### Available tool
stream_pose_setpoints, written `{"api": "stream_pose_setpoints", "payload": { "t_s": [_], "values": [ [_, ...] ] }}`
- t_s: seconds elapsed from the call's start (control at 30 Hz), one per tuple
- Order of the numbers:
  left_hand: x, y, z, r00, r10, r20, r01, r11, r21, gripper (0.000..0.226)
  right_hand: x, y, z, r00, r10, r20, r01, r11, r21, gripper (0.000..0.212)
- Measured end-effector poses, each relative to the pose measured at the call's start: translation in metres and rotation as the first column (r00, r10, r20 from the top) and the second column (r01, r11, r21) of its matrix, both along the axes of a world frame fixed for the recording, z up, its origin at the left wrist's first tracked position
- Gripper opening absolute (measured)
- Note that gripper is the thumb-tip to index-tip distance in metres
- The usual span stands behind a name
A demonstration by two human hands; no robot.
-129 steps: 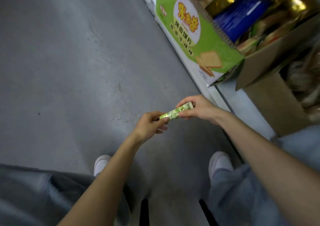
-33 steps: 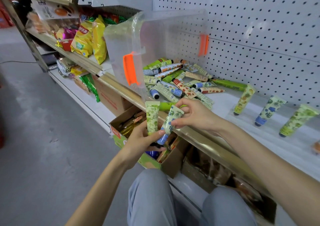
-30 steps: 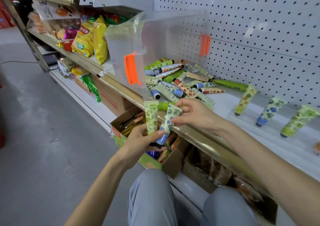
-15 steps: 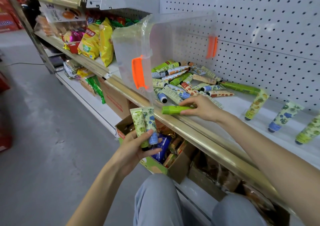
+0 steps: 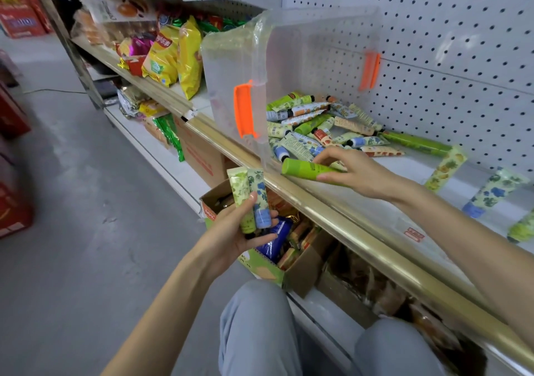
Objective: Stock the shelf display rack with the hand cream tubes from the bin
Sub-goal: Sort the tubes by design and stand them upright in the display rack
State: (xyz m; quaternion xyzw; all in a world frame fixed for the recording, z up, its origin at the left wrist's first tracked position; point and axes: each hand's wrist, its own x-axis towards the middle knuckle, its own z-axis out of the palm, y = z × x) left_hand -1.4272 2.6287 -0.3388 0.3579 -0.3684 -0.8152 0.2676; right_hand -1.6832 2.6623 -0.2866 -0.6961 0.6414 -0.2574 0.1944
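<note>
A clear plastic bin (image 5: 291, 58) with orange clips lies tipped on the white shelf (image 5: 404, 170), and several hand cream tubes (image 5: 315, 127) spill out of it. My left hand (image 5: 231, 231) grips two tubes upright in front of the shelf: a green leafy one (image 5: 241, 196) and a blue-capped one (image 5: 260, 199). At the shelf's gold front rail, the fingers and thumb of my right hand (image 5: 355, 173) pinch a plain bright green tube (image 5: 306, 169) that lies sideways. Three tubes (image 5: 445, 169) lean against the pegboard at the right.
Yellow snack bags (image 5: 176, 55) fill the shelf left of the bin. An open cardboard box of snacks (image 5: 277, 248) sits on the bottom shelf under my left hand. My knees are near the lower shelf. Grey floor (image 5: 72, 231) lies to the left.
About a second ago my right hand passed the blue-capped tube into my left hand. It then moved to the shelf edge and took hold of the plain green tube.
</note>
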Motion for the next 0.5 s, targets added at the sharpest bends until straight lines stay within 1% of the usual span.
{"api": "stream_pose_setpoints", "payload": {
  "t_s": [0.07,0.2,0.3,0.5],
  "values": [
    [0.002,0.002,0.003,0.999,-0.044,0.009,0.044,0.999,0.024,0.064,0.01,0.013,0.014,0.997,0.076,0.005,-0.076,0.997,-0.03,0.021],
    [0.0,0.011,0.012,0.988,-0.152,0.026,0.151,0.988,0.032,0.066,0.032,0.034,0.024,0.963,0.2,-0.181,-0.215,0.975,-0.065,0.026],
    [-0.004,0.021,0.017,0.981,-0.193,0.026,0.192,0.981,0.024,0.054,0.042,0.043,0.023,0.943,0.243,-0.227,-0.273,0.956,-0.111,0.028],
    [-0.001,0.032,0.018,0.975,-0.216,0.044,0.215,0.976,0.01,0.026,0.047,0.056,0.022,0.949,0.249,-0.192,-0.275,0.954,-0.12,0.029]
  ]
}}
